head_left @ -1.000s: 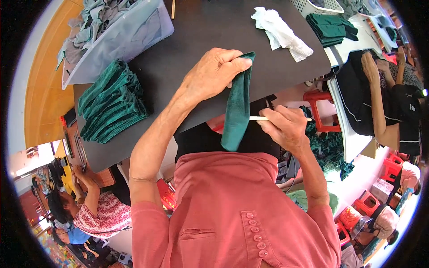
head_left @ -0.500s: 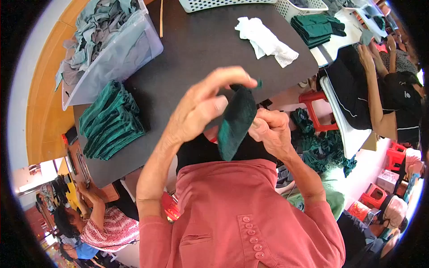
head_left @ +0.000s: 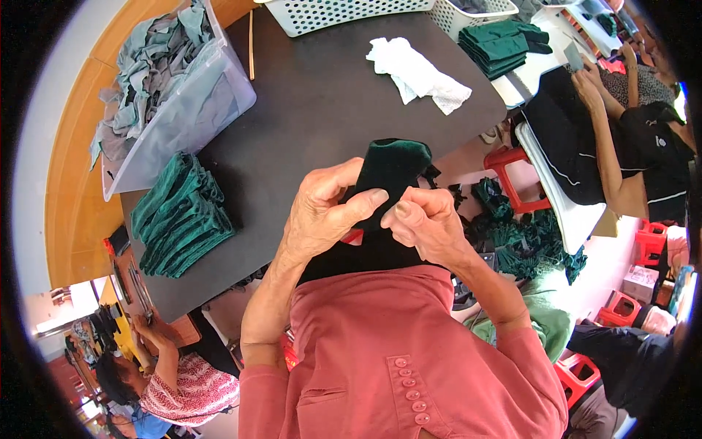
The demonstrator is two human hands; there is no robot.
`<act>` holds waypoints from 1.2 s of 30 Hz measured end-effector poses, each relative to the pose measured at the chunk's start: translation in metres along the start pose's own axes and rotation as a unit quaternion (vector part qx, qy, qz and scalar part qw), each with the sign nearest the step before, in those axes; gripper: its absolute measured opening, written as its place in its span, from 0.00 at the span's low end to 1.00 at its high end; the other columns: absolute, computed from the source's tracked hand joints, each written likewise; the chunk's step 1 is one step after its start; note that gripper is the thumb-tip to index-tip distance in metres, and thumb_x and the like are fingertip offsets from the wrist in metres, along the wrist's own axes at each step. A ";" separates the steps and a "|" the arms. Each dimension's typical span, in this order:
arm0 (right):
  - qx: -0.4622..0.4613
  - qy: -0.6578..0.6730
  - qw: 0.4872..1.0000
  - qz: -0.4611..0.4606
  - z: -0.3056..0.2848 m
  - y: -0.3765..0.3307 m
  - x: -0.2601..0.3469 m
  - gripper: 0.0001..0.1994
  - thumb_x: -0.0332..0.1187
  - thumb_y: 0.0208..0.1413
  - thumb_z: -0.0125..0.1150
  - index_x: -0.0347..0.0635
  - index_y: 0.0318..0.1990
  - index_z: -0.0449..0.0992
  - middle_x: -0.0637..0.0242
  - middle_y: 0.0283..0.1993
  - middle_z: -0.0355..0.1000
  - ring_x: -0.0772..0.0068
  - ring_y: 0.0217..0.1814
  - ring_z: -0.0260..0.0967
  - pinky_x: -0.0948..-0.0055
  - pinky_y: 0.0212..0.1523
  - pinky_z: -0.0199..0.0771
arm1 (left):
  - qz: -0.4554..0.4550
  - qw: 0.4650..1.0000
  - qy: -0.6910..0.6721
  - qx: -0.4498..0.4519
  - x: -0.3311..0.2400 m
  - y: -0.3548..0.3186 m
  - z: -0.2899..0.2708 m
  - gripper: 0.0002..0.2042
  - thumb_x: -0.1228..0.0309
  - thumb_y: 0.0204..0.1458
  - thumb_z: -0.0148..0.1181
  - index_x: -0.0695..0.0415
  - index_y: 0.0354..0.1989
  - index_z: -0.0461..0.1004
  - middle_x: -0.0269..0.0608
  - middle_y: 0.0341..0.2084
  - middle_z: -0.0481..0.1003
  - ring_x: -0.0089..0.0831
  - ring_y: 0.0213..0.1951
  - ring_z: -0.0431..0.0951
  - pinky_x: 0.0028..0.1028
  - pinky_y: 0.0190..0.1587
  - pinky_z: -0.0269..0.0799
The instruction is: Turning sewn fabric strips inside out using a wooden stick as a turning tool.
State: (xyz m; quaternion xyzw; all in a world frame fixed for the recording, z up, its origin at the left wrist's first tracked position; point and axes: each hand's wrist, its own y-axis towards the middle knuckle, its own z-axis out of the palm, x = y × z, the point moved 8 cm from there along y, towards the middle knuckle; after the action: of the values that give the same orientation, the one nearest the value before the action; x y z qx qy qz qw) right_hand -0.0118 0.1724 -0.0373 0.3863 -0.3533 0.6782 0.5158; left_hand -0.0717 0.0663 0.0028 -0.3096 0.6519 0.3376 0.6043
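My left grip [head_left: 318, 212] grasps a dark green velvet piece [head_left: 393, 164], thumb toward me, in front of the torso at the near edge of the tabletop [head_left: 307, 95]. My right grip [head_left: 431, 223] is curled at the velvet's right side; I cannot tell what it pinches. To the left, a green velvet stack [head_left: 181, 219] lies near a translucent plastic bin [head_left: 197, 128].
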 end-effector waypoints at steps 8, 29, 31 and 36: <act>-0.092 -0.047 0.994 -0.045 -0.017 0.003 -0.014 0.13 0.37 0.59 0.55 0.34 0.31 0.76 0.74 0.21 0.65 0.87 0.23 0.57 0.83 0.24 0.59 | 0.163 0.957 0.240 0.005 -0.012 -0.004 0.010 0.08 0.73 0.51 0.57 0.64 0.24 0.69 0.39 0.15 0.65 0.33 0.22 0.65 0.30 0.32 0.62; -0.073 -0.205 0.972 -0.091 -0.011 0.004 -0.013 0.12 0.34 0.59 0.55 0.33 0.30 0.74 0.72 0.19 0.64 0.85 0.20 0.57 0.81 0.21 0.59 | 0.082 0.975 0.205 -0.020 0.007 -0.017 0.001 0.10 0.73 0.55 0.52 0.63 0.22 0.66 0.41 0.15 0.63 0.40 0.22 0.64 0.34 0.34 0.63; -0.075 -0.229 0.962 -0.132 -0.008 0.005 -0.009 0.11 0.33 0.58 0.55 0.33 0.29 0.74 0.71 0.19 0.65 0.85 0.20 0.58 0.81 0.21 0.59 | 0.076 0.979 0.186 -0.029 -0.004 -0.013 -0.002 0.11 0.73 0.55 0.52 0.63 0.21 0.66 0.41 0.15 0.64 0.41 0.21 0.64 0.34 0.34 0.63; -0.114 -0.315 0.915 -0.224 -0.004 0.004 0.011 0.10 0.32 0.57 0.56 0.32 0.29 0.74 0.68 0.20 0.68 0.84 0.21 0.61 0.80 0.20 0.60 | 0.083 0.964 0.252 0.004 0.001 -0.016 0.003 0.12 0.73 0.55 0.52 0.63 0.20 0.65 0.41 0.15 0.66 0.41 0.21 0.65 0.35 0.32 0.63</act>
State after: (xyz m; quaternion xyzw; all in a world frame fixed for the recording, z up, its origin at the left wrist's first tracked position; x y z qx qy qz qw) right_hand -0.0178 0.1794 -0.0294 0.5875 -0.4770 0.3428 0.5566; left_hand -0.0572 0.0597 0.0006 -0.3265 0.8080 0.2950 0.3917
